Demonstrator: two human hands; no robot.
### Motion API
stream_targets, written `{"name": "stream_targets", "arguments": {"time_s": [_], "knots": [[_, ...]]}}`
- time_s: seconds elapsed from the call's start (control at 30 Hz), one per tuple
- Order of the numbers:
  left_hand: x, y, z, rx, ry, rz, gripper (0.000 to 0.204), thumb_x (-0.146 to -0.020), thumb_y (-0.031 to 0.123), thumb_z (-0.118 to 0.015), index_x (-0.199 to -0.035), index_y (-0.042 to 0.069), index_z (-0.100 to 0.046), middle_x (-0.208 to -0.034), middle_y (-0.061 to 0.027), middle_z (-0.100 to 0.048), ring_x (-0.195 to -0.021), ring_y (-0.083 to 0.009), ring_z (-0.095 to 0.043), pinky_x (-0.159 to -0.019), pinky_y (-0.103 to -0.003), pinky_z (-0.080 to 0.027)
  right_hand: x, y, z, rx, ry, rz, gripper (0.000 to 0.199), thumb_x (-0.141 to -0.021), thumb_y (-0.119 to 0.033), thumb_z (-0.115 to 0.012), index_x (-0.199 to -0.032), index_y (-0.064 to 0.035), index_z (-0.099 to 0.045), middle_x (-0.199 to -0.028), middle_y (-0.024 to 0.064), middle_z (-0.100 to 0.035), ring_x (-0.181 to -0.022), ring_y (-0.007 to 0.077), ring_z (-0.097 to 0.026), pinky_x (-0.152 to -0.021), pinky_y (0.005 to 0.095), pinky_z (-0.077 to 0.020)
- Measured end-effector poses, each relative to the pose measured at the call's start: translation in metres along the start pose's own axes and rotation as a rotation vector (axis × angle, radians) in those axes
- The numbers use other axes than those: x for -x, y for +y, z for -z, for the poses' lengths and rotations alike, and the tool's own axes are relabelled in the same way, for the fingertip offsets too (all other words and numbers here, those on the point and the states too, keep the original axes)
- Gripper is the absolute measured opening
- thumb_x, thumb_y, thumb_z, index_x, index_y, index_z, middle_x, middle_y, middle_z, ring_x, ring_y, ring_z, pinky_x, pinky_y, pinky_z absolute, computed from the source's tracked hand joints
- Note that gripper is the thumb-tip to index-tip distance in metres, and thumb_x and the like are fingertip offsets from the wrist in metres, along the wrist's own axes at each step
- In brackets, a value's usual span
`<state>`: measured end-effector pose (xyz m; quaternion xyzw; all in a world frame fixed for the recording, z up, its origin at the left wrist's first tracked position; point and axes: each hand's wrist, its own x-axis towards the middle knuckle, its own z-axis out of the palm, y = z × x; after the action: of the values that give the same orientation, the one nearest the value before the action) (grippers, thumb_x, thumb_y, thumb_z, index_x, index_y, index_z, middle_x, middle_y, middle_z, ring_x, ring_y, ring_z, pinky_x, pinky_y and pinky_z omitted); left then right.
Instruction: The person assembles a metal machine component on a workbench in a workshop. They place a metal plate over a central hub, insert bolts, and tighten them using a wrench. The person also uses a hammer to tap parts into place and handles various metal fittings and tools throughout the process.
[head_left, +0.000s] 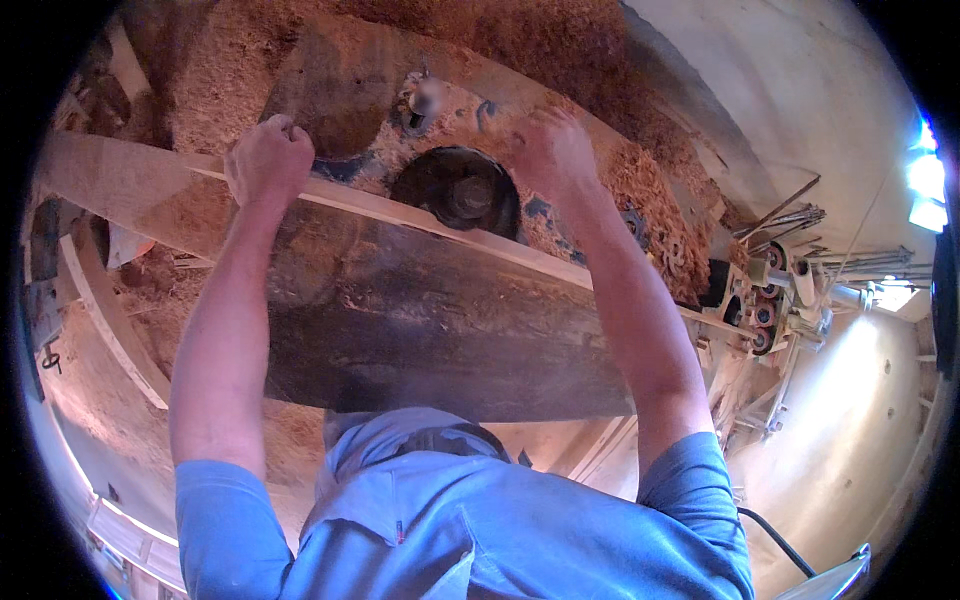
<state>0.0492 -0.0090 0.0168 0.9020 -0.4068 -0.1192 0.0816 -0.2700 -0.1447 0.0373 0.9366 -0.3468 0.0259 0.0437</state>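
A long, narrow wooden strip (400, 212) runs across the dark metal machine table (430, 320), past a round dark cutter head (470, 200) in a circular opening. My left hand (268, 162) is closed around the strip toward its left end, left of the cutter. My right hand (555, 155) is beyond the strip, just right of the cutter opening and above the shavings on the table. Motion smears its fingers, so I cannot see whether they hold anything. My right forearm crosses over the strip.
Reddish wood shavings (640, 170) cover the far side of the table. A small metal fitting (418, 100) stands behind the cutter. A roller unit (765, 300) sits at the strip's right end. A wide board (130, 185) extends left, with a curved wooden piece (105, 310) below it.
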Motion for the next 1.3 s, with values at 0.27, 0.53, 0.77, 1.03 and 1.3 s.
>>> {"name": "stream_targets", "arguments": {"time_s": [0.27,0.53,0.77,1.03,1.3], "knots": [[-0.001,-0.001,-0.001,0.011,-0.004,-0.03,0.032,-0.092,0.031,-0.054,-0.112,0.015,-0.075,-0.115,-0.011,-0.073,-0.113,-0.0292,-0.065,-0.111,-0.044,-0.039,0.025,0.092,-0.041,-0.376,0.06,-0.728,0.018,-0.084,-0.017,-0.066,-0.094,-0.0072,-0.078,-0.082,0.0148,-0.074,-0.074,0.0246,-0.073,-0.068,0.038,-0.0544],[0.001,-0.006,-0.001,0.003,-0.023,-0.013,0.035,-0.093,0.031,-0.054,-0.117,0.014,-0.074,-0.115,-0.0118,-0.073,-0.116,-0.0289,-0.065,-0.111,-0.045,-0.04,0.069,-0.034,0.028,-0.766,-0.039,-0.438,0.02,-0.084,0.001,-0.066,-0.101,-0.0043,-0.075,-0.092,0.0135,-0.074,-0.078,0.0279,-0.072,-0.072,0.039,-0.0547],[0.0,0.0,-0.001,0.017,0.001,-0.024,0.036,-0.093,0.031,-0.055,-0.119,0.014,-0.074,-0.113,-0.0149,-0.074,-0.111,-0.031,-0.067,-0.108,-0.045,-0.042,0.016,0.02,0.016,-0.107,0.122,-0.096,0.018,-0.093,-0.012,-0.063,-0.107,-0.0083,-0.074,-0.101,0.0153,-0.074,-0.121,0.035,-0.057,-0.102,0.0463,-0.0444],[0.001,-0.004,-0.003,0.002,0.015,-0.031,0.036,-0.093,0.03,-0.054,-0.118,0.014,-0.074,-0.112,-0.0153,-0.074,-0.111,-0.0322,-0.067,-0.107,-0.046,-0.043,0.083,0.019,0.029,-0.571,-0.43,-0.492,0.019,-0.096,-0.017,-0.064,-0.108,-0.0042,-0.072,-0.09,0.0146,-0.071,-0.093,0.034,-0.065,-0.083,0.0419,-0.0519],[0.001,-0.001,0.0,-0.005,0.022,-0.025,0.036,-0.093,0.031,-0.054,-0.118,0.015,-0.074,-0.111,-0.0153,-0.074,-0.109,-0.0324,-0.068,-0.105,-0.044,-0.045,0.021,0.013,0.007,-0.073,0.219,0.106,0.015,-0.094,-0.018,-0.066,-0.094,-0.0066,-0.075,-0.095,0.0142,-0.072,-0.096,0.0364,-0.066,-0.088,0.0491,-0.0492]]}}
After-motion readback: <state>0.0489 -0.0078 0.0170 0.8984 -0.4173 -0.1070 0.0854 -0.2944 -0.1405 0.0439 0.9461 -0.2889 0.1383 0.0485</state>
